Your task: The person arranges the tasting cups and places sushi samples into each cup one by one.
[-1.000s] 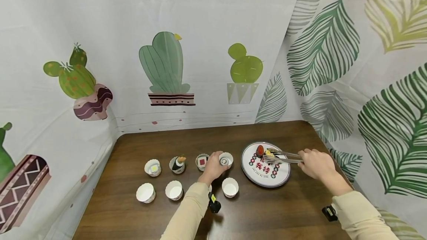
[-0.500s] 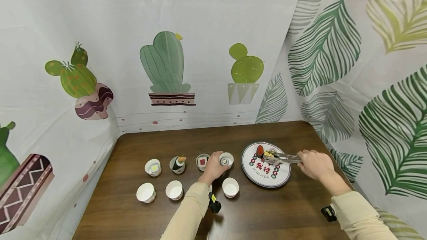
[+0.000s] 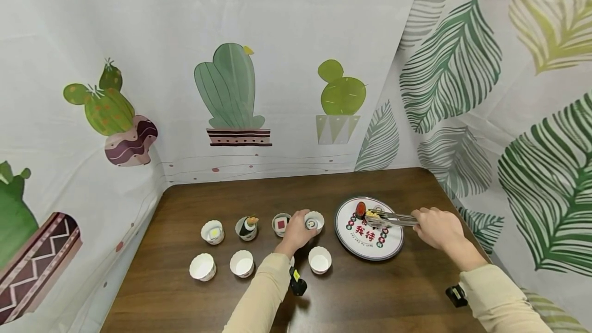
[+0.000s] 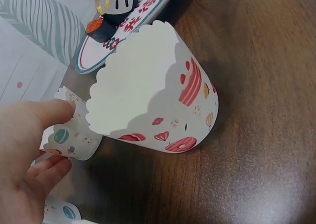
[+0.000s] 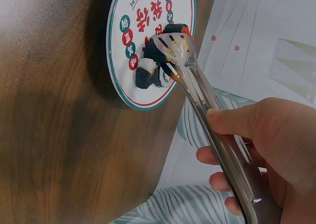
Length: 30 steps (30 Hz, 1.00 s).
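My left hand [image 3: 296, 233] grips a small white paper cup [image 4: 81, 137] at the back row's right end. A round sushi piece [image 3: 311, 224] lies inside that cup. Metal tongs [image 3: 400, 218] are held in my right hand [image 3: 439, 227], thumb on one arm and fingers under the other. Their slotted tips [image 5: 173, 49] pinch a yellow-topped sushi piece [image 3: 371, 214] on the round patterned plate [image 3: 343, 233]. Beside it stands a red-topped sushi piece [image 3: 361, 210]. In the right wrist view, a white-and-black sushi piece [image 5: 146, 75] also sits near the tips.
To the left, back-row cups hold a yellow-marked white piece [image 3: 214, 233], a shrimp-topped piece [image 3: 250, 224] and a red-centred piece [image 3: 280, 225]. The front row includes bare white cups [image 3: 202, 267]; one [image 3: 319, 260] stands close below my left hand. A printed curtain [image 3: 287, 24] hangs behind the table.
The tongs' arms have come together around the yellow-topped sushi piece between the first frame and the second. Since then they have held still, and my left hand stays on its cup.
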Each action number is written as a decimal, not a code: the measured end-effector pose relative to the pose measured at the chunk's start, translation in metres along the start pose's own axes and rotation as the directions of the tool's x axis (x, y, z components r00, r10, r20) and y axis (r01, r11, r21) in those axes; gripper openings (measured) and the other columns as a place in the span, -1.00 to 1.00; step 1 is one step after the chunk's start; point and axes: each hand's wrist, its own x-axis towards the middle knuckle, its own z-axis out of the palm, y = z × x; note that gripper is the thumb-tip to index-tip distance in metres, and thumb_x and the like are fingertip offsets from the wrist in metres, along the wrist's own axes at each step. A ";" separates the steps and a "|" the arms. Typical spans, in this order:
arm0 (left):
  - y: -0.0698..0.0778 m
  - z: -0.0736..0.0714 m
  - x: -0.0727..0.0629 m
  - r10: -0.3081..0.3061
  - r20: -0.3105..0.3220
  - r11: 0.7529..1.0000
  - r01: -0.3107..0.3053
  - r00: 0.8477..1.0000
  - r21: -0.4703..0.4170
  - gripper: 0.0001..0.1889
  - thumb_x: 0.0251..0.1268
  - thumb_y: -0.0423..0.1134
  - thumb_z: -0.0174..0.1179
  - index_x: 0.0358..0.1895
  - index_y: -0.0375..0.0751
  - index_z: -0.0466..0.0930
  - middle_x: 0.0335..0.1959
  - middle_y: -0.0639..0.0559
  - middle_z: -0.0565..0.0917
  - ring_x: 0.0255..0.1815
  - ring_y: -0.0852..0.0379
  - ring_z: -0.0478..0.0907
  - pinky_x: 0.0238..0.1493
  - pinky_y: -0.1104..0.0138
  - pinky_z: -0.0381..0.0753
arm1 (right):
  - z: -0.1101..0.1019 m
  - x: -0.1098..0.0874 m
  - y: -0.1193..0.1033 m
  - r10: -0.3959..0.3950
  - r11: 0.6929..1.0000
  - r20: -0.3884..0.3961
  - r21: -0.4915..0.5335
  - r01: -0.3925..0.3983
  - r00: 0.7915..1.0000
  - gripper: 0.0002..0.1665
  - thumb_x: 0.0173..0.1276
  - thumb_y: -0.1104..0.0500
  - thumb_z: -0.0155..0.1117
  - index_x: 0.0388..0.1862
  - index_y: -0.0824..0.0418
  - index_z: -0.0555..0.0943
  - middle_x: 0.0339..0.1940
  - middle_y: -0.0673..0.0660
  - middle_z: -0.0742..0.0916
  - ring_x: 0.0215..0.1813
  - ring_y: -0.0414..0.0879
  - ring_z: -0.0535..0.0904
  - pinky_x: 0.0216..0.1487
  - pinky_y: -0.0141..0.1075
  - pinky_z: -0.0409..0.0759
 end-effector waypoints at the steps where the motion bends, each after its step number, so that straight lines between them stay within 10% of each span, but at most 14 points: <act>1: 0.000 0.000 0.000 0.000 0.001 1.000 0.000 1.000 0.000 -0.33 -0.04 -0.21 0.37 0.21 -0.28 0.36 0.13 -0.18 0.47 0.09 -0.07 0.45 0.05 0.11 0.45 | 0.000 0.000 0.000 -0.001 1.000 0.001 0.000 0.001 1.000 -0.78 -0.04 0.15 0.36 -0.42 0.19 0.55 -0.58 0.04 0.57 -0.46 0.07 0.55 -0.60 -0.13 0.41; 30: 0.006 -0.026 -0.012 0.103 0.032 0.994 -0.105 0.994 0.037 -0.26 0.05 -0.16 0.31 0.32 -0.24 0.22 0.28 -0.18 0.34 0.23 -0.11 0.36 0.12 0.07 0.41 | -0.011 -0.003 0.003 -0.024 1.000 -0.002 0.017 0.024 1.000 -0.76 -0.01 0.14 0.37 -0.37 0.20 0.56 -0.58 0.03 0.56 -0.48 0.06 0.52 -0.58 -0.15 0.41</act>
